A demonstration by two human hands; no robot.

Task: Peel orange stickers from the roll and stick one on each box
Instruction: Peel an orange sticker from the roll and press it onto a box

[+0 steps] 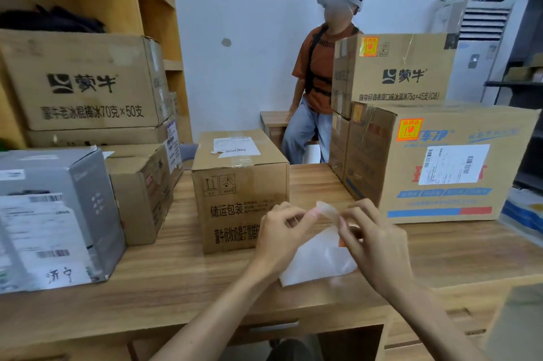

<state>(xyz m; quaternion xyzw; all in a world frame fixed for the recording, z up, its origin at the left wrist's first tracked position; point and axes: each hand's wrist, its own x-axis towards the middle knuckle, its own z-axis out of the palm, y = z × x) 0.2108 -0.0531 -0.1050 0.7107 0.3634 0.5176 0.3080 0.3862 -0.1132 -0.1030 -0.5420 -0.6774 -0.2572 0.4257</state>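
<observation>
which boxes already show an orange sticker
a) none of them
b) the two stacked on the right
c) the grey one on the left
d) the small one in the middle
b: an orange sticker sits on the upper right box and another on the lower right box; the middle box and grey box show none on the faces in view.

You have one grey box (pixel 88 199) and at least six brown cardboard boxes (pixel 241 184) before you: three to your left, one in the middle, two stacked on your right. Three orange stickers (pixel 409 129) show on the right-hand boxes. One person (pixel 318 72) sits behind the counter (pixel 176 272).
</observation>
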